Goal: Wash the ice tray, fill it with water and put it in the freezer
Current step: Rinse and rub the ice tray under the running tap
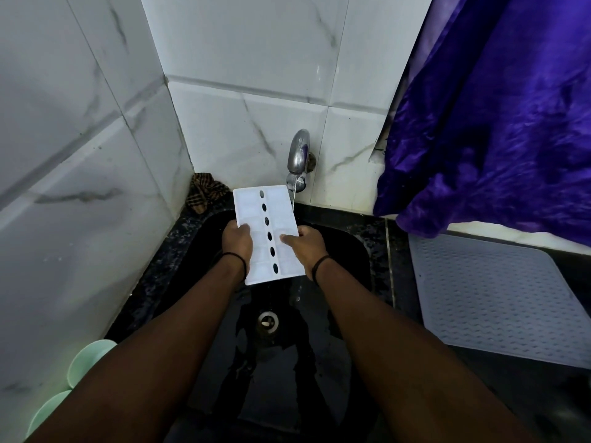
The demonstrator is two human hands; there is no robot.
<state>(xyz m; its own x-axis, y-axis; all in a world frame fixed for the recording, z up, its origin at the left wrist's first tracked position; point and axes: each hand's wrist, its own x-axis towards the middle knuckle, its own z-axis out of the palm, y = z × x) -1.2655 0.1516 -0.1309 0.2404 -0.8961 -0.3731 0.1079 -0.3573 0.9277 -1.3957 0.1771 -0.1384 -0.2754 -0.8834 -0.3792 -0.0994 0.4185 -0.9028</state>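
Observation:
A white ice tray [252, 212] with a row of oval holes down its middle is held over the black sink [348, 260]. My left hand [237, 243] grips its left edge. Fingers of my right hand [305, 243] rest on the tray's right side, holding that edge. A thin stream of water runs from the chrome tap [299, 155] along the tray's far right edge.
A checked cloth [206, 191] lies in the sink's back left corner. A grey drying mat [492, 298] covers the counter on the right, with a purple curtain [499, 116] hanging above it. Green bowls [86, 362] sit at the lower left. The drain [266, 321] is below the tray.

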